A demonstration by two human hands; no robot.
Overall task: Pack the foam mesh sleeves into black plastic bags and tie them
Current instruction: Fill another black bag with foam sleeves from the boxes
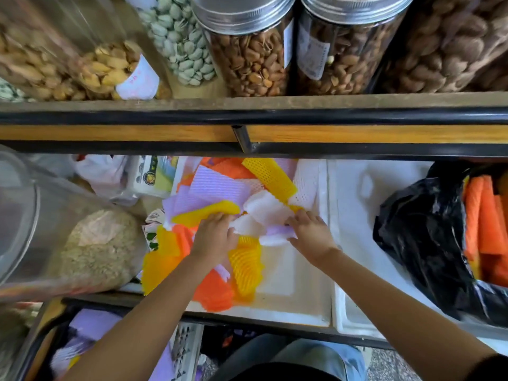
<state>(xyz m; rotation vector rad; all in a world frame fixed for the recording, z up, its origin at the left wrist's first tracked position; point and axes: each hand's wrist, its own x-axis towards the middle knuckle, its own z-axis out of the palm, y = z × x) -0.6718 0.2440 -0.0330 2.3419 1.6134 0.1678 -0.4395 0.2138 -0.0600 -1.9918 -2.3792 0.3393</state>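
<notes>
A loose heap of foam mesh sleeves [220, 188] in yellow, orange, purple and white lies in a white foam box [288, 292] on the lower shelf. My left hand [213, 237] reaches into the heap, fingers curled round a yellow sleeve [209, 211]. My right hand [310, 235] grips white and purple sleeves [272, 232] at the heap's right side. A black plastic bag [420, 243] stands open at the right, with orange sleeves [483, 224] inside it.
A wooden shelf edge with black rails [247, 116] runs across above the box, carrying jars of nuts [255, 50]. A clear container of grain [99, 248] sits at the left. A second white foam box [354, 193] lies between heap and bag. More purple sleeves [93, 325] lie in a crate below.
</notes>
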